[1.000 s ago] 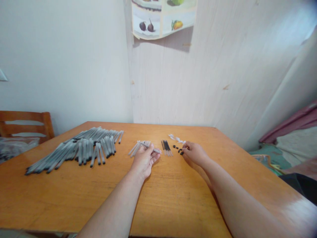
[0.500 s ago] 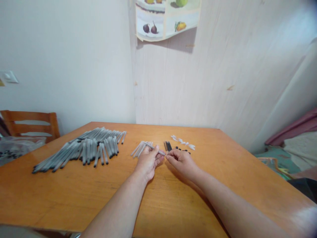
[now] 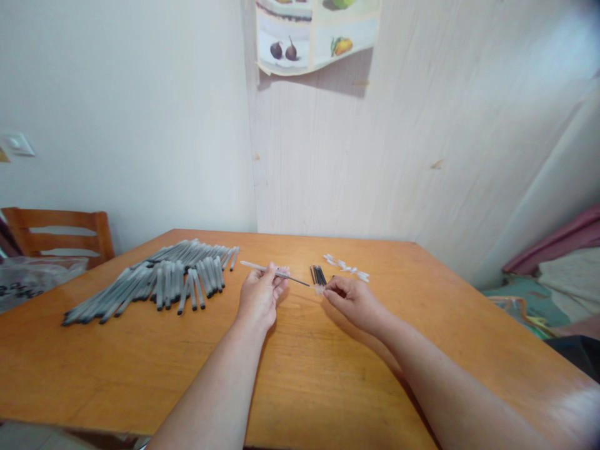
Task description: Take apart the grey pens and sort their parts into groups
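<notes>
My left hand [image 3: 259, 295] is closed round a grey pen barrel [image 3: 255, 267], held just above the orange wooden table [image 3: 328, 375]. A thin dark refill [image 3: 296, 280] sticks out of the barrel toward my right hand [image 3: 350, 299]. That hand pinches the refill's pale tip end [image 3: 320, 289] between thumb and forefinger. Just behind the two hands lie a few black refills [image 3: 317, 274] and some small white pieces [image 3: 347, 267]. A big pile of grey pens [image 3: 159, 281] is spread on the table to the left of my left hand.
A wooden chair [image 3: 56, 234] and a clear plastic bag [image 3: 28, 281] sit off the table's left edge. Walls stand close behind the table, with a fruit poster [image 3: 314, 31] above. Bedding and cloth [image 3: 553, 262] lie to the right.
My right hand came from the small black pieces to the barrel's end. My left hand then moved left with the barrel, and the dark refill now shows between the hands.
</notes>
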Demonstrator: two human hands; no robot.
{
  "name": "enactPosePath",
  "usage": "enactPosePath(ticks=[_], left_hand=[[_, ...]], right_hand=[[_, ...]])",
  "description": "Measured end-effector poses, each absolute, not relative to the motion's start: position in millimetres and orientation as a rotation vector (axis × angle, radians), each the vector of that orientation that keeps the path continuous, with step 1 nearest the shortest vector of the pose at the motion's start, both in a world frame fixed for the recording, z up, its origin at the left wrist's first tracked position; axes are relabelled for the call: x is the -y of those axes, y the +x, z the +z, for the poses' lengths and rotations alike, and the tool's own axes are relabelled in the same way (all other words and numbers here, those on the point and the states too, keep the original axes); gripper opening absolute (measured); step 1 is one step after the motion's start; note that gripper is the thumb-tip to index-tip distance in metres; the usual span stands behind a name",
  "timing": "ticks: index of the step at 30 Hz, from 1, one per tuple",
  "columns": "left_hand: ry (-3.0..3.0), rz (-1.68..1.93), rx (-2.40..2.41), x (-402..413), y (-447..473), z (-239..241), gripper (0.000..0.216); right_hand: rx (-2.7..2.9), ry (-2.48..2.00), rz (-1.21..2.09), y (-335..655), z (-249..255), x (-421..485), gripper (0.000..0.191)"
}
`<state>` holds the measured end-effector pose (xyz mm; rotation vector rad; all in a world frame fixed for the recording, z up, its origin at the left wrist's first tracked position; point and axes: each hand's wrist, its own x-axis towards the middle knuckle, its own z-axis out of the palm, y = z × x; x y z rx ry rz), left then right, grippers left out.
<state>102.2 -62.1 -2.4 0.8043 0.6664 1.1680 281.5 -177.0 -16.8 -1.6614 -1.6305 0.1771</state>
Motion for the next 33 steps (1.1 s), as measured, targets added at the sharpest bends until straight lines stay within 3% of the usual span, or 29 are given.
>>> enactPosePath(ticks=[8,23,33], left_hand=[[0.721,1.41,-0.737,38.4,84.2,0.9,0.02],[0.758,1.37,-0.796,34.5,86.7,-4.2,0.015],[0.737,1.365,-0.853,36.7,85.7,-2.7,0.016]], right_hand=[[1.658,-1.757,0.094,296.1,-13.1,178.9,0.017],[1.443,-2.316,-0.353,279.8,-17.2,172.8,0.027],[1.52,-2.46,-0.286,271.2,-25.3,162.4,0.031]])
